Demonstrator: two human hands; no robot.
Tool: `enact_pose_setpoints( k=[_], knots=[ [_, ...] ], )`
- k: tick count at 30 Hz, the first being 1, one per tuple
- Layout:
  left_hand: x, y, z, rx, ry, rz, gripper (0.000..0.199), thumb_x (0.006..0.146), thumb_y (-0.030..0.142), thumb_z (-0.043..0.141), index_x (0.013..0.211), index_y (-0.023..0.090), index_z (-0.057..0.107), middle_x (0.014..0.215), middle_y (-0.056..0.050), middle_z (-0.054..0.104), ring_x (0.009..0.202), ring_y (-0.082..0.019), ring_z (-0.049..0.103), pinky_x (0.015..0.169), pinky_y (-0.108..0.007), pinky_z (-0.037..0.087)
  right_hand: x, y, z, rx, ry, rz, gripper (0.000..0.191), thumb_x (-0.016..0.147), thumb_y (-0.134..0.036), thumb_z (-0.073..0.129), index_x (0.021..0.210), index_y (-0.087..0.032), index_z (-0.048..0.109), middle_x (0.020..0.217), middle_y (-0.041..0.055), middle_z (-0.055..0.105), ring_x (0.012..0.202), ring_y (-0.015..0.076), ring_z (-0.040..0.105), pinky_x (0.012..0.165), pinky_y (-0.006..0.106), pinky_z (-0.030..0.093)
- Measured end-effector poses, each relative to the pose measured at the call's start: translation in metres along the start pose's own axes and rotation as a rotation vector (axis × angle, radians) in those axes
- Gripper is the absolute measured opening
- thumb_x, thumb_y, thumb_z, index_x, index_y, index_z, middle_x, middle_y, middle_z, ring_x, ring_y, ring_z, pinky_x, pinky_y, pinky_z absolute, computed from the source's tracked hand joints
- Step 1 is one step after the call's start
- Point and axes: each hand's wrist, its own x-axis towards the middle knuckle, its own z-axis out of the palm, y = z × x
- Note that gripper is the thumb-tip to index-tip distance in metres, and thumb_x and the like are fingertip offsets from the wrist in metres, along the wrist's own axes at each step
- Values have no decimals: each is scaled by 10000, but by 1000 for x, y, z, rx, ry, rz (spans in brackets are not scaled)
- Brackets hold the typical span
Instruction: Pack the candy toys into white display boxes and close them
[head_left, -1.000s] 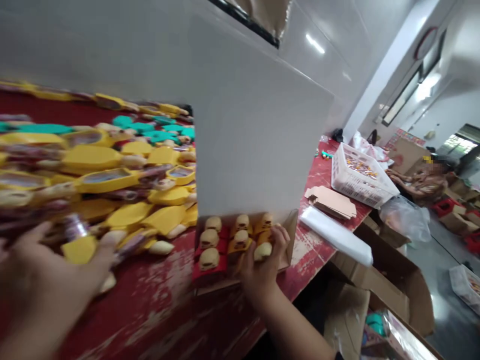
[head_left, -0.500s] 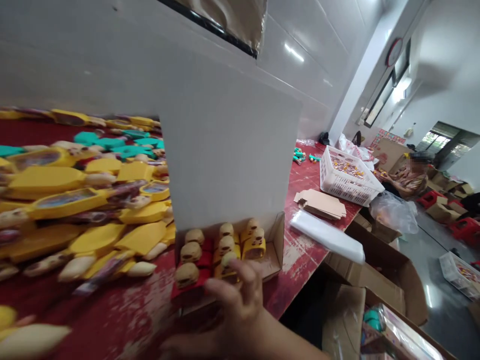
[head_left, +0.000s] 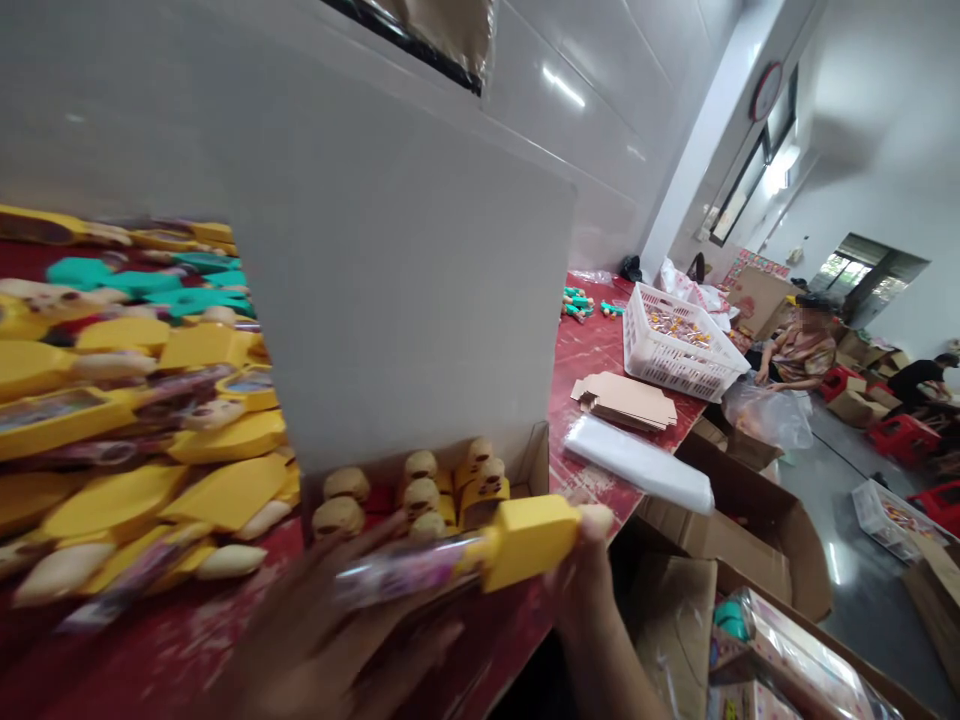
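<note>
My right hand (head_left: 586, 572) grips the pale rounded end of a yellow toy (head_left: 531, 540). A clear tube with purple and pink contents sticks out of the toy's other end, pointing left. My left hand (head_left: 330, 630), smeared by motion, lies behind and below the tube with its fingers stretched apart; whether it touches the tube I cannot tell. Just beyond both hands stands a cardboard display box (head_left: 538, 465) with a tall grey-white upright panel (head_left: 420, 300). Rows of toys with round tan heads (head_left: 421, 495) stand in it, some red-bodied, some yellow. Hands and toy hide its front.
Yellow toys (head_left: 112, 500) and green toys (head_left: 187, 290) lie piled on the red table (head_left: 592, 345) at left. Farther right are flat cardboard pieces (head_left: 626, 400), a white plastic bundle (head_left: 637, 465) and a white basket (head_left: 682, 345). Open cartons (head_left: 750, 540) flank the table; a person (head_left: 799, 350) sits beyond.
My right hand has moved right from over the box and now holds the yellow toy. My left hand has come into view. The view has shifted right, so the box appears farther left.
</note>
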Motion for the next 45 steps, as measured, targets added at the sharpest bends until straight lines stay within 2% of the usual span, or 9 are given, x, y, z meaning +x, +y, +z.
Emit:
enact_pose_setpoints(
  k=[5,12,19,27,29,32,36,40,45],
  knots=[
    [31,-21,14,293,-270,128,330,850,345,434,1039,210,667,1153,-106,631,1125,-360,538,895,-592,444,20,-35,-9,-158,70,-254,229,607,-313,561,702,-224,373,694,-13,623,696,182,623,691,347,515],
    [70,-36,18,71,-555,151,462,849,343,446,1310,323,465,1394,-15,410,1279,-246,425,1013,-451,433,21,9,-26,-503,231,-126,357,708,-482,671,802,-190,489,641,-31,556,543,108,537,513,224,434],
    [78,-31,23,24,-679,91,604,723,168,455,1324,232,462,1410,-76,389,1288,-271,409,1040,-509,401,13,-6,-19,-1130,-163,-575,217,765,-386,621,743,-173,588,703,17,590,662,138,561,624,270,471],
    [82,-24,16,-116,-773,-69,547,777,181,492,1321,208,447,1457,-65,344,1364,-228,280,1149,-475,204,7,-45,-13,-1301,-911,-293,283,776,-202,580,1050,-227,644,1188,89,625,1098,222,590,937,404,474],
    [82,-24,14,-134,-779,-78,522,804,184,493,1323,220,443,1464,-61,332,1370,-222,266,1156,-463,179,10,-38,-21,-1158,-797,-398,202,785,-179,568,952,-225,671,1072,84,673,1042,231,618,905,427,489],
    [82,-24,12,-140,-765,-71,486,833,203,501,1317,217,450,1454,-74,349,1365,-226,275,1155,-452,173,17,-21,-34,-847,-246,-594,82,794,-195,576,813,-213,654,814,38,668,843,197,648,784,379,529],
    [82,-23,11,-139,-765,-70,468,850,217,491,1316,204,452,1445,-78,363,1362,-222,278,1156,-445,168,27,-11,-40,-637,265,-401,260,770,-307,616,1008,-201,611,797,8,594,720,151,607,654,298,514],
    [81,-24,12,-152,-770,-76,470,858,227,491,1325,212,442,1453,-58,352,1370,-210,259,1162,-430,151,30,-10,-36,-800,78,-292,444,733,-380,639,1125,-180,581,816,3,553,651,114,538,591,246,464],
    [81,-25,12,-155,-757,-82,458,854,210,490,1312,208,459,1449,-62,357,1361,-222,281,1159,-437,164,23,-11,-35,-1229,-173,-374,251,771,-321,633,956,-153,640,813,35,602,731,151,567,690,291,470]
  ],
)
